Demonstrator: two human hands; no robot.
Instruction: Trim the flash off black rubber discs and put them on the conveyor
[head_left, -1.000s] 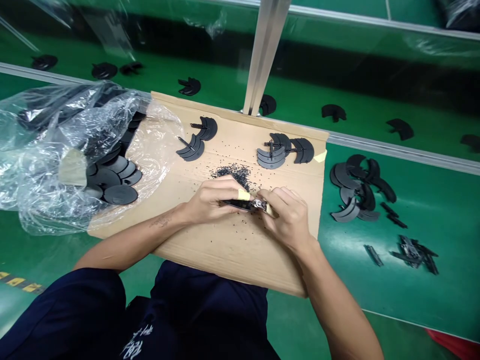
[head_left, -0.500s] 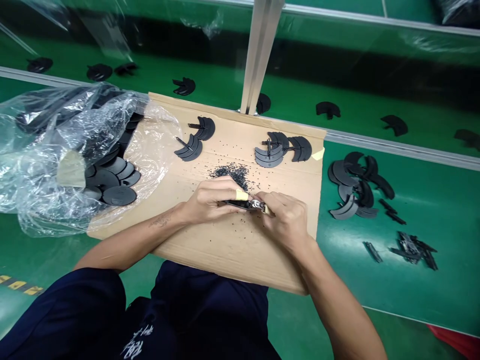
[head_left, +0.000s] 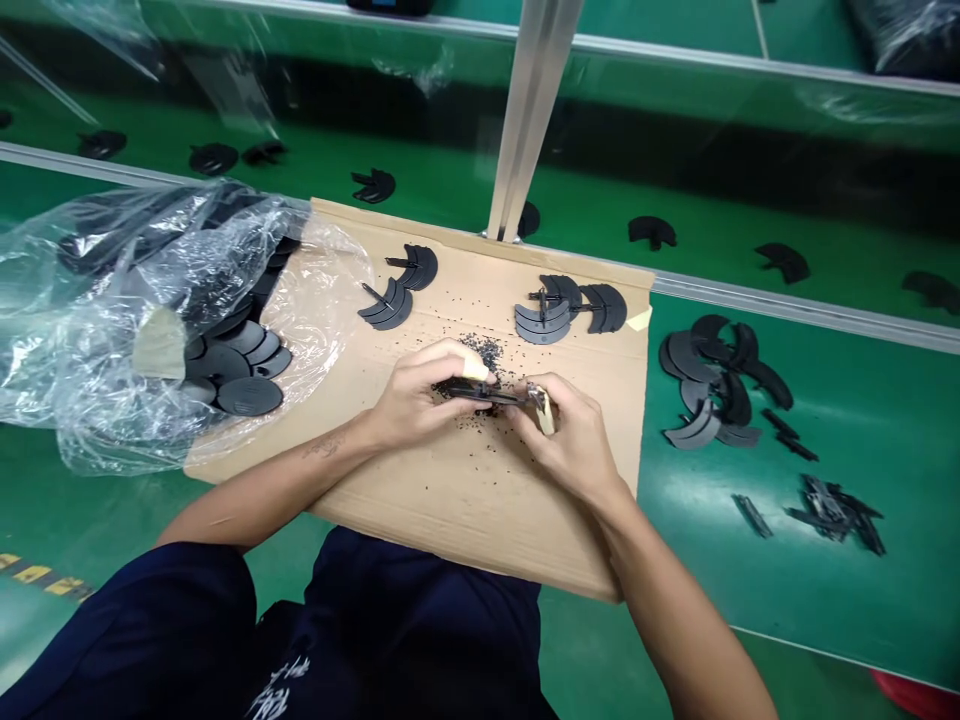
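Note:
My left hand [head_left: 416, 395] is closed on a dark, thin plastic part [head_left: 480, 393], held edge-on above the cardboard; yellowish tape wraps one finger. At the part's right end is my right hand [head_left: 574, 430], its fingers closed round small nippers [head_left: 540, 400] with a metal head and pale yellow handle. The right fingertips also meet that end of the part. Under both hands lies a heap of tiny black clippings [head_left: 484, 350] on the cardboard sheet [head_left: 420, 520]. Fingers partly hide the part and the nippers.
Curved black pieces [head_left: 544, 322] lie at the cardboard's back right, others [head_left: 390, 308] at its back left. A clear plastic bag [head_left: 90, 330] of dark discs covers the left side. Loose parts [head_left: 694, 360] and thin strips [head_left: 832, 510] sit on the green table. A metal post [head_left: 529, 130] rises behind.
The plastic part has turned edge-on. The nippers have swung in my right hand, so their pale handle now shows and their head sits farther right. The camera view has shifted slightly.

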